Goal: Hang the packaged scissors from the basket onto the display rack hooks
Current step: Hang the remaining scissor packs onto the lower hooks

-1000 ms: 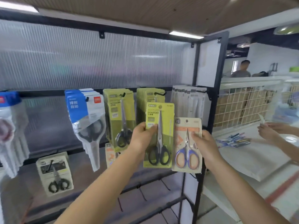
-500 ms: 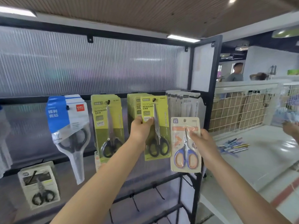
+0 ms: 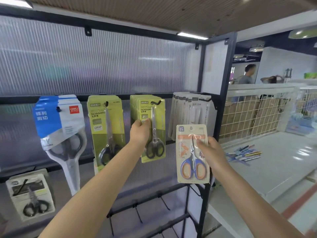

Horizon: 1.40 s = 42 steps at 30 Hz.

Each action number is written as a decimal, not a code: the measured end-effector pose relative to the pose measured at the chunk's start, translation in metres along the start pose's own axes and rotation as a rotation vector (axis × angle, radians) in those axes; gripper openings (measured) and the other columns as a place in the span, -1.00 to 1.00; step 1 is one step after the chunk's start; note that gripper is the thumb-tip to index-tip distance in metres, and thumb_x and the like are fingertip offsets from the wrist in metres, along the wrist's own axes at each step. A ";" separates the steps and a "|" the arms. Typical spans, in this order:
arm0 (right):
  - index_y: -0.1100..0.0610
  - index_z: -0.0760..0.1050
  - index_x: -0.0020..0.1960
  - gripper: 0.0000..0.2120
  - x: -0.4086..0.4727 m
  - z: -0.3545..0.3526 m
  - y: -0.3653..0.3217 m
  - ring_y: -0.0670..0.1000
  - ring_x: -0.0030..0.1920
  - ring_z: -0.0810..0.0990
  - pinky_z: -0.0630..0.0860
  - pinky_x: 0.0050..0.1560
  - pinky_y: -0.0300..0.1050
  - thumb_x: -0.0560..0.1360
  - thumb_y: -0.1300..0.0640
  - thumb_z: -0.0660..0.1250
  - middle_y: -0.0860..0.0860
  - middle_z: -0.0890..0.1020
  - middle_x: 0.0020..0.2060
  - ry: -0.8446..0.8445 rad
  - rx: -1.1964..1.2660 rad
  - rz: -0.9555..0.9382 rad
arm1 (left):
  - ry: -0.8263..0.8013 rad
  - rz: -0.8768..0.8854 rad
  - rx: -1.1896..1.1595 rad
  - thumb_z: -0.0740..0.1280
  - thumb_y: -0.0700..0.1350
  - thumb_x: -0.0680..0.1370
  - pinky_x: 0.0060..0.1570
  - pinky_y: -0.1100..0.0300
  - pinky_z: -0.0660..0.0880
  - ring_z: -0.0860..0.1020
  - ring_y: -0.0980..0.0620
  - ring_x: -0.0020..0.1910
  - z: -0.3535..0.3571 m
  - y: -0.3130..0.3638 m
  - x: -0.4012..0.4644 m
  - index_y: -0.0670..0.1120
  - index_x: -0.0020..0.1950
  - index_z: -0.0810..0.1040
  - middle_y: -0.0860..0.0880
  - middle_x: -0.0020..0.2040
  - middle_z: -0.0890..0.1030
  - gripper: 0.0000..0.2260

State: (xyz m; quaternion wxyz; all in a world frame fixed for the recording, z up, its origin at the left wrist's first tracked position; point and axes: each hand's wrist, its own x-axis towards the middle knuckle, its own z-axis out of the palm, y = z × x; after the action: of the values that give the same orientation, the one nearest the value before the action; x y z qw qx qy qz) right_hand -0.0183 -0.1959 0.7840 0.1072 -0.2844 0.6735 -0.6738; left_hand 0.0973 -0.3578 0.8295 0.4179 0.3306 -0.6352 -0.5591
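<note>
the rack (image 3: pixel 204 152) already carried several full hooks along its upper rail: a blue-and-white pack (image 3: pixel 58 117) at about nine o'clock in the view, a green pack (image 3: pixel 106 127) beside it, a stack of green packs behind the one in hand, and pale packs (image 3: pixel 188 112) at about one o'clock. a grey pack (image 3: pixel 30 196) hung lower down at eight o'clock.

the left hand (image 3: pixel 139 133) pinched the green scissors pack (image 3: pixel 155 133) by its left edge, thumb in front and fingers curled behind. the pack's hang hole sat right at the hook (image 3: pixel 156 102), so it looked threaded or very nearly so; whether it was fully seated could not be told. that pack stood upright, long axis vertical, blades pointing to twelve o'clock and black handles to six.

the right hand (image 3: pixel 213 153) gripped the orange-and-blue scissors pack (image 3: pixel 193 153) from its right side, thumb laid across the front and the other fingers hidden behind the card. it was held in the air in front of the rack's right post, at about four o'clock from the green pack and clear of any hook. it too was upright, tips to twelve, handles to six.

by judgement, one pack was all but hung and the second remained; bare hooks (image 3: pixel 137 210) waited on the lower rails toward six o'clock. the basket was out of sight, so how many packs were left could not be told.
</note>
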 end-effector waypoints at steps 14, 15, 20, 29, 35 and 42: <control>0.10 0.44 0.11 -0.89 0.012 0.015 0.006 -0.12 -0.16 0.56 0.43 -0.26 -0.26 0.59 0.15 0.22 -0.08 0.58 -0.15 -0.050 0.039 0.035 | 0.101 0.309 0.719 0.18 -0.14 0.62 -0.24 0.02 0.48 0.50 -0.15 -0.20 -0.013 0.000 0.008 -0.17 0.02 0.28 -0.14 -0.13 0.49 -0.88; 0.10 0.44 0.11 -0.89 0.013 0.015 0.007 -0.11 -0.16 0.57 0.43 -0.26 -0.26 0.59 0.15 0.22 -0.07 0.59 -0.14 -0.056 0.038 0.040 | 0.110 0.314 0.720 0.18 -0.14 0.62 -0.26 0.03 0.48 0.50 -0.14 -0.21 -0.013 0.000 0.008 -0.18 0.04 0.28 -0.13 -0.15 0.49 -0.87; 0.08 0.45 0.12 -0.88 0.016 0.015 0.006 -0.15 -0.15 0.56 0.40 -0.29 -0.29 0.59 0.15 0.21 -0.10 0.59 -0.14 -0.077 0.025 0.033 | 0.149 0.351 0.751 0.20 -0.13 0.61 -0.35 0.12 0.38 0.46 -0.07 -0.27 -0.014 0.001 0.008 -0.21 0.12 0.30 -0.07 -0.21 0.46 -0.82; 0.04 0.44 -0.01 -0.96 0.011 0.014 0.008 -0.11 -0.17 0.57 0.42 -0.28 -0.26 0.59 0.14 0.22 -0.06 0.59 -0.15 -0.110 0.013 0.053 | 0.143 0.391 0.864 0.23 -0.02 0.60 -0.31 0.12 0.43 0.52 -0.08 -0.23 -0.019 0.001 0.005 -0.18 0.02 0.37 -0.09 -0.19 0.52 -0.79; 0.02 0.45 0.04 -0.95 0.002 0.019 0.009 -0.13 -0.10 0.56 0.45 -0.20 -0.26 0.59 0.13 0.23 -0.10 0.59 -0.11 -0.176 -0.023 0.029 | 0.044 0.465 0.879 0.20 0.15 0.57 -0.32 0.16 0.41 0.47 -0.01 -0.35 -0.032 -0.022 -0.029 -0.14 -0.15 0.42 0.00 -0.34 0.47 -0.65; 0.04 0.49 0.01 -0.94 -0.028 0.052 0.020 0.04 0.05 0.61 0.52 0.13 0.04 0.56 0.12 0.27 0.02 0.64 0.00 -0.259 0.057 0.061 | -0.295 -0.023 0.352 0.38 0.09 0.48 -0.06 0.21 0.50 0.53 0.08 -0.10 -0.056 -0.104 -0.070 -0.08 -0.04 0.52 -0.01 -0.08 0.61 -0.74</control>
State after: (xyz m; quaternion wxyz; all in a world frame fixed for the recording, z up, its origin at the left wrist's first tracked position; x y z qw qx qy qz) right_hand 0.0271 -0.2267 0.7549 0.2216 -0.3452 0.6431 -0.6466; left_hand 0.1730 -0.3367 0.7170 0.2498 0.3204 -0.7734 -0.4866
